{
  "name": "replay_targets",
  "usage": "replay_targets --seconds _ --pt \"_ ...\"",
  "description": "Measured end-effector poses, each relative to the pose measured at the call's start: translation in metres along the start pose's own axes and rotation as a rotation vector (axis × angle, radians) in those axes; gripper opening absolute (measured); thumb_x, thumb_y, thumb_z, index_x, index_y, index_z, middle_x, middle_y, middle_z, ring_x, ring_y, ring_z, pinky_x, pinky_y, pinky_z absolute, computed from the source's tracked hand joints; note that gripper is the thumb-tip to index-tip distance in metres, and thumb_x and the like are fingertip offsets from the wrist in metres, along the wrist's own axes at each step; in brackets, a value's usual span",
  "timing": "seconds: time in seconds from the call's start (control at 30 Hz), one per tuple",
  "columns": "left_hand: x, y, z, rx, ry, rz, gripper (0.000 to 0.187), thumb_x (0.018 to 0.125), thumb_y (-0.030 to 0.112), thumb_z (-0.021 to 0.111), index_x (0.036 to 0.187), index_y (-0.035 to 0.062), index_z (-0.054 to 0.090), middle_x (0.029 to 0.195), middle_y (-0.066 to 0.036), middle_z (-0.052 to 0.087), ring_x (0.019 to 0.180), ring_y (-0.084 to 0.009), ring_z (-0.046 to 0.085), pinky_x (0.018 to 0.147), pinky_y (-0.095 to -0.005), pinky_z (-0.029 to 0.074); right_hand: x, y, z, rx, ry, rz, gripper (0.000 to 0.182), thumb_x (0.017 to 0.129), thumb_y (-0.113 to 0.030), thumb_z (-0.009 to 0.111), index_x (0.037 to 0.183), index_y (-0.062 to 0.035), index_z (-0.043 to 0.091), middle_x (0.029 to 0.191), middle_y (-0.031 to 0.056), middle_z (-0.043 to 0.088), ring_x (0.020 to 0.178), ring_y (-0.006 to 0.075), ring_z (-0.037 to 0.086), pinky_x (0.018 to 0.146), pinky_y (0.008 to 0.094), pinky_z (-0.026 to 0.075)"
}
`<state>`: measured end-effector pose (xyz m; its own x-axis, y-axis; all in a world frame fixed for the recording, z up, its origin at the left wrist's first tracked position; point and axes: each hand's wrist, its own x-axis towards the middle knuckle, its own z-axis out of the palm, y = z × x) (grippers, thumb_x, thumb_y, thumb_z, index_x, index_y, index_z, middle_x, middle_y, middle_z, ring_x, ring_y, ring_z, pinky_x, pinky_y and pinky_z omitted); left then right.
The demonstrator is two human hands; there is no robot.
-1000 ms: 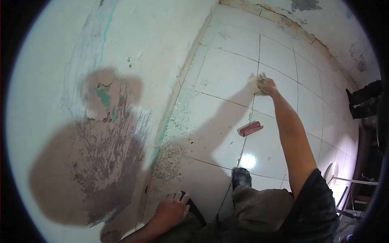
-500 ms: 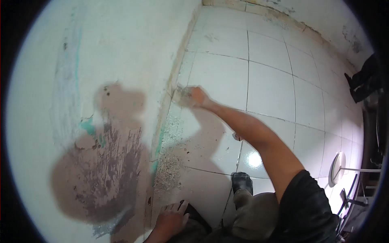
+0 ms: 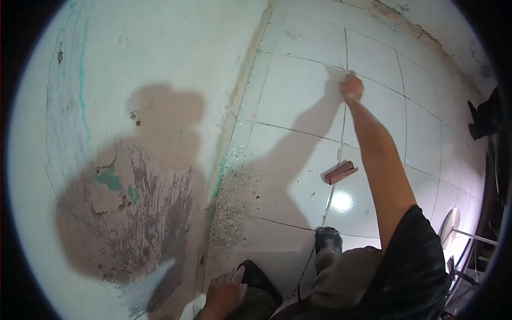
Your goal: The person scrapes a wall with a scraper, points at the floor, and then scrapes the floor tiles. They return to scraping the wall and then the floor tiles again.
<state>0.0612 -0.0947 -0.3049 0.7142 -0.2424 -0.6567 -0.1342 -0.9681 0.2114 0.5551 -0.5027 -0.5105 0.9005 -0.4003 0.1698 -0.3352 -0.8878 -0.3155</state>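
Note:
My right hand (image 3: 352, 88) is stretched far forward over the white tiled floor (image 3: 304, 101), close to a crossing of tile joints. Its fingers are closed round something small and blurred that I cannot make out. Down at the bottom edge, my left hand (image 3: 225, 296) is near my knee and the foot of the wall, fingers spread and nothing visible in them. A reddish-brown roll of sheet material (image 3: 340, 173) lies on the tiles below my right forearm. Crumbly debris (image 3: 228, 218) lies along the wall base.
The pale wall (image 3: 154, 48) on the left has a scraped, peeling patch (image 3: 144, 208) under my shadow. My shoe (image 3: 328, 240) stands on the tiles. At the right are a round white base with a pole (image 3: 451, 226) and a dark shoe (image 3: 477, 130) at the far edge.
My right hand has moved away from the wall base, forward and to the right over the tiles. The reddish-brown roll, mostly hidden by my arm before, now shows. The view has shifted slightly.

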Motion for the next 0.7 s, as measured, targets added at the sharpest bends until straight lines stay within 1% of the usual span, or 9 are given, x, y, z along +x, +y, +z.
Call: replay_targets --seconds 0.1,0.13,0.17,0.2,0.23,0.37,0.57,0.63,0.7 --pt "0.004 0.006 -0.003 -0.024 -0.008 -0.030 0.056 0.085 0.032 0.057 0.134 0.0087 0.044 0.109 -0.015 0.060 0.100 -0.0311 0.059 0.084 -0.0441 0.046 -0.010 -0.066 0.060 0.046 0.023 -0.301 0.032 0.069 -0.023 0.061 0.101 -0.0153 0.062 0.089 0.0136 0.068 0.085 0.0319 0.066 0.072 0.0419 0.053" --pt "0.004 0.009 -0.004 -0.029 -0.005 -0.036 0.056 0.085 0.032 0.057 0.134 0.0087 0.044 0.109 -0.015 0.060 0.100 -0.0311 0.059 0.084 -0.0441 0.046 -0.031 -0.099 0.052 -0.034 -0.143 -0.356 0.033 0.071 -0.024 0.059 0.103 -0.0165 0.063 0.087 0.0125 0.068 0.082 0.0310 0.066 0.070 0.0426 0.052" --pt "0.004 0.012 -0.006 -0.033 -0.004 -0.033 0.055 0.087 0.032 0.055 0.135 0.0095 0.043 0.111 -0.016 0.059 0.101 -0.0329 0.058 0.087 -0.0449 0.045 -0.071 -0.124 0.038 0.165 0.018 -0.488 0.031 0.074 -0.027 0.058 0.103 -0.0161 0.065 0.082 0.0120 0.068 0.076 0.0306 0.066 0.068 0.0420 0.052" --pt "0.005 0.015 -0.007 -0.037 -0.002 -0.029 0.054 0.089 0.032 0.053 0.136 0.0102 0.042 0.114 -0.016 0.059 0.102 -0.0348 0.058 0.090 -0.0458 0.044 -0.086 -0.149 0.041 0.089 -0.347 -0.407 0.042 0.076 -0.040 0.059 0.112 -0.0190 0.063 0.097 0.0121 0.068 0.089 0.0288 0.065 0.080 0.0428 0.050" --pt "0.004 0.016 -0.009 -0.042 0.001 -0.032 0.054 0.089 0.032 0.053 0.136 0.0102 0.042 0.114 -0.016 0.059 0.102 -0.0348 0.058 0.090 -0.0458 0.044 -0.119 -0.171 0.025 -0.013 -0.435 -0.496 0.043 0.075 -0.039 0.059 0.112 -0.0171 0.062 0.102 0.0121 0.066 0.095 0.0291 0.063 0.084 0.0413 0.049" --pt "0.006 0.019 -0.014 -0.058 0.006 -0.009 0.054 0.089 0.032 0.053 0.137 0.0106 0.040 0.114 -0.016 0.059 0.104 -0.0330 0.057 0.091 -0.0460 0.043 -0.223 -0.194 0.034 0.242 -0.198 -0.890 0.041 0.081 -0.031 0.056 0.120 -0.0181 0.058 0.110 0.0114 0.063 0.099 0.0288 0.061 0.086 0.0402 0.048" --pt "0.008 0.013 -0.016 -0.041 0.020 0.001 0.054 0.089 0.032 0.053 0.137 0.0112 0.040 0.112 -0.015 0.058 0.102 -0.0322 0.057 0.090 -0.0463 0.043 -0.183 -0.172 0.003 0.545 -0.491 -0.918 0.039 0.084 -0.027 0.058 0.121 -0.0177 0.059 0.107 0.0122 0.065 0.095 0.0297 0.063 0.085 0.0351 0.051" --pt "0.008 0.009 -0.012 -0.066 0.002 -0.001 0.054 0.089 0.033 0.053 0.137 0.0112 0.041 0.112 -0.015 0.058 0.101 -0.0321 0.057 0.091 -0.0461 0.043 -0.148 -0.166 -0.009 0.637 -0.265 -0.911 0.037 0.083 -0.029 0.060 0.117 -0.0146 0.062 0.104 0.0144 0.066 0.092 0.0317 0.064 0.082 0.0387 0.051" --pt "0.011 0.003 -0.007 -0.068 -0.039 0.031 0.054 0.089 0.033 0.053 0.137 0.0133 0.041 0.113 -0.014 0.058 0.102 -0.0325 0.057 0.091 -0.0459 0.044 -0.093 -0.151 0.030 0.287 -0.272 -0.725 0.035 0.082 -0.032 0.060 0.110 -0.0102 0.065 0.100 0.0179 0.066 0.093 0.0340 0.063 0.082 0.0402 0.050"
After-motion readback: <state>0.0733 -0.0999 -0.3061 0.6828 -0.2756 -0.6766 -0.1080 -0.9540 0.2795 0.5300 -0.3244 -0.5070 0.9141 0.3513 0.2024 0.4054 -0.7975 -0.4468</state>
